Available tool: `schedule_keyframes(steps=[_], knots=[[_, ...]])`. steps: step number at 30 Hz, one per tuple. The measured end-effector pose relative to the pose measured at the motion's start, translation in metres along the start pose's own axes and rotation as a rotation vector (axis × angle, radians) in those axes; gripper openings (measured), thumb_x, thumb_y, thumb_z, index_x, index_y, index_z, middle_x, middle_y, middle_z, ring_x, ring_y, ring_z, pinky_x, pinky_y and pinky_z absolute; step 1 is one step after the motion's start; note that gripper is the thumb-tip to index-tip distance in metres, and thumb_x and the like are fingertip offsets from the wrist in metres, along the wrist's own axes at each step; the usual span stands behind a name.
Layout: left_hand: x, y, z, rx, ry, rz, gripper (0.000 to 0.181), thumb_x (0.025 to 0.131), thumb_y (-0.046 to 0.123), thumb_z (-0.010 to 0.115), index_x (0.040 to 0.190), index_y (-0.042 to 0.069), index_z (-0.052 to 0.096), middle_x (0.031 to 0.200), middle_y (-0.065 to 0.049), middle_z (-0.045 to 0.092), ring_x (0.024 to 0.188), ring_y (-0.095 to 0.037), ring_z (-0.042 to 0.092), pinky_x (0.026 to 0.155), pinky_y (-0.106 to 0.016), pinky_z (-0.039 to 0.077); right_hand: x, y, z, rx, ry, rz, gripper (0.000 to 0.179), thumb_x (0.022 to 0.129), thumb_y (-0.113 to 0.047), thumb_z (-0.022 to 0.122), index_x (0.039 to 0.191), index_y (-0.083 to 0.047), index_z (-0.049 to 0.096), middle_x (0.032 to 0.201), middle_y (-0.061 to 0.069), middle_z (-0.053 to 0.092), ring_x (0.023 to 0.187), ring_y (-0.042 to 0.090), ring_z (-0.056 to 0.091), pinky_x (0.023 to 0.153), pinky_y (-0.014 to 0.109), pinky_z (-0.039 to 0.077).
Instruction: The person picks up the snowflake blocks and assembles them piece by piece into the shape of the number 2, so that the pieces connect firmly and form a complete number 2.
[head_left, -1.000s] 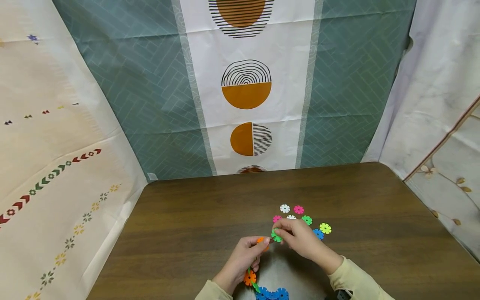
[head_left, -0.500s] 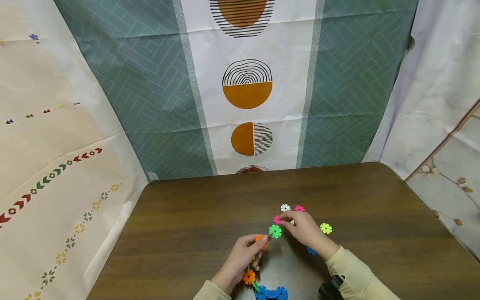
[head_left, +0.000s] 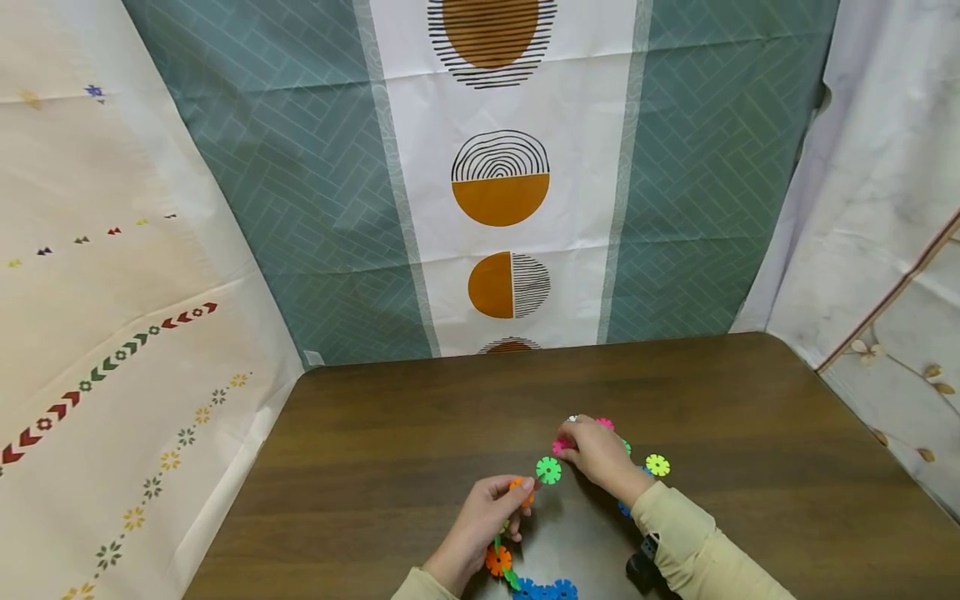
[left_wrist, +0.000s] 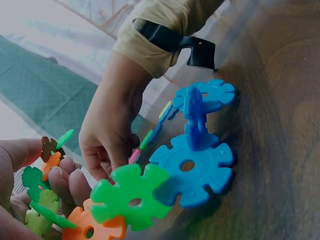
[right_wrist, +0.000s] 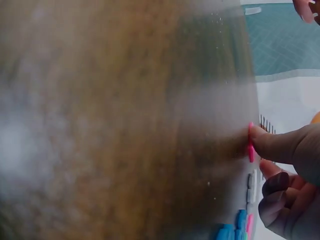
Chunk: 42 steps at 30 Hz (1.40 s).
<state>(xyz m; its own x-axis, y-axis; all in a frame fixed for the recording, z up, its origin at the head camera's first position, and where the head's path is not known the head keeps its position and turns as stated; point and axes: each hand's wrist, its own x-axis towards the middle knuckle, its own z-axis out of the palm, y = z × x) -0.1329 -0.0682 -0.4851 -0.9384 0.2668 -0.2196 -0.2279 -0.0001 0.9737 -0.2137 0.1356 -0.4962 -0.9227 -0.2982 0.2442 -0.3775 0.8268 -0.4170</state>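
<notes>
My left hand (head_left: 483,518) pinches an orange snowflake disc (head_left: 527,493), part of a chain of interlocked snowflake discs. A green disc (head_left: 548,470) stands at the chain's far end, beyond the fingertips. The chain also runs down through an orange disc (head_left: 498,560) and a larger green disc (left_wrist: 131,196) to a blue disc (left_wrist: 189,167) by the tabletop. With thumb and fingers, my right hand (head_left: 600,457) pinches a loose pink disc (right_wrist: 251,142) at the table surface. That hand hides part of the loose discs around it.
Around the right hand lie more loose discs: a yellow disc (head_left: 657,465), a second pink disc (head_left: 605,423), blue ones and a partly covered white disc (head_left: 573,418). They rest on the brown wooden table (head_left: 390,433). Patterned cloths hang behind it and on both sides.
My right hand has let go of the green disc at the chain's end and moved up and right to the loose pink disc. The left hand stays nearly in place.
</notes>
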Motion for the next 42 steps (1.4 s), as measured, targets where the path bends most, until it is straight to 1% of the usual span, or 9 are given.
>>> schedule_keyframes(steps=[3,7,11,13,17,20,23,32,42], knots=[[0.001,-0.002,-0.001,0.0,0.006,0.008,0.039,0.095,0.032,0.064,0.111,-0.003,0.069,0.072,-0.001,0.062,0.047,-0.008,0.043,0.047,-0.023,0.047,-0.002,0.0,-0.002,0.014,-0.004,0.026,0.024,0.074,-0.018,0.086,0.084,-0.015,0.063,0.077,-0.003,0.048,0.067,0.012,0.046,0.057,0.03,0.042],[0.002,-0.003,-0.002,0.005,0.005,0.005,0.04,0.096,0.032,0.064,0.112,-0.004,0.068,0.071,0.0,0.063,0.046,-0.008,0.042,0.046,-0.022,0.045,-0.005,-0.002,-0.007,0.022,-0.027,0.051,0.034,0.072,-0.019,0.087,0.081,-0.017,0.054,0.069,-0.006,0.047,0.062,0.011,0.044,0.053,0.029,0.038],[0.001,-0.002,-0.002,0.004,-0.005,0.003,0.04,0.096,0.032,0.063,0.112,-0.004,0.069,0.069,0.001,0.062,0.046,-0.008,0.041,0.045,-0.021,0.044,-0.01,-0.002,-0.011,0.068,-0.039,0.068,0.03,0.074,-0.017,0.086,0.078,-0.018,0.056,0.064,-0.011,0.051,0.06,0.009,0.048,0.054,0.03,0.04],[0.0,-0.002,-0.002,0.001,-0.01,0.005,0.039,0.096,0.031,0.064,0.112,-0.004,0.069,0.068,0.001,0.061,0.046,-0.008,0.04,0.046,-0.021,0.044,-0.013,-0.001,-0.014,0.136,-0.049,0.07,0.023,0.076,-0.015,0.084,0.08,-0.017,0.061,0.067,-0.012,0.057,0.061,0.008,0.052,0.056,0.029,0.044],[0.001,-0.003,-0.002,-0.014,-0.015,0.005,0.04,0.096,0.031,0.064,0.113,-0.004,0.069,0.068,0.001,0.061,0.046,-0.007,0.039,0.045,-0.02,0.04,-0.022,0.001,-0.022,0.342,-0.091,0.05,0.011,0.084,-0.011,0.076,0.087,-0.012,0.067,0.075,-0.004,0.067,0.057,0.012,0.057,0.053,0.027,0.05],[0.002,-0.005,-0.003,-0.019,-0.011,0.001,0.041,0.096,0.032,0.063,0.113,-0.004,0.069,0.067,0.002,0.061,0.046,-0.007,0.039,0.044,-0.02,0.037,-0.028,0.002,-0.03,0.471,-0.118,0.034,0.006,0.09,-0.013,0.071,0.091,-0.012,0.065,0.069,0.001,0.067,0.051,0.019,0.057,0.052,0.027,0.049],[0.003,-0.005,-0.003,-0.018,-0.004,-0.002,0.041,0.096,0.033,0.063,0.111,-0.004,0.069,0.067,0.002,0.06,0.046,-0.007,0.039,0.044,-0.021,0.035,-0.034,0.002,-0.037,0.521,-0.128,0.004,0.006,0.093,-0.018,0.067,0.092,-0.013,0.064,0.062,0.004,0.063,0.049,0.024,0.057,0.053,0.027,0.048],[0.0,0.0,-0.002,-0.015,-0.011,0.001,0.043,0.096,0.035,0.063,0.108,-0.006,0.069,0.065,0.002,0.058,0.045,-0.007,0.038,0.043,-0.02,0.034,-0.044,-0.004,-0.048,0.497,-0.113,-0.073,0.002,0.095,-0.016,0.064,0.096,-0.014,0.062,0.072,0.002,0.068,0.052,0.02,0.06,0.046,0.024,0.041],[0.001,-0.002,-0.002,-0.022,-0.039,0.025,0.046,0.096,0.034,0.063,0.106,-0.011,0.067,0.062,0.003,0.056,0.043,-0.006,0.037,0.041,-0.018,0.032,-0.045,-0.005,-0.047,0.451,-0.067,-0.203,0.006,0.095,-0.013,0.064,0.093,-0.017,0.067,0.077,-0.001,0.07,0.053,0.015,0.06,0.049,0.023,0.047]])
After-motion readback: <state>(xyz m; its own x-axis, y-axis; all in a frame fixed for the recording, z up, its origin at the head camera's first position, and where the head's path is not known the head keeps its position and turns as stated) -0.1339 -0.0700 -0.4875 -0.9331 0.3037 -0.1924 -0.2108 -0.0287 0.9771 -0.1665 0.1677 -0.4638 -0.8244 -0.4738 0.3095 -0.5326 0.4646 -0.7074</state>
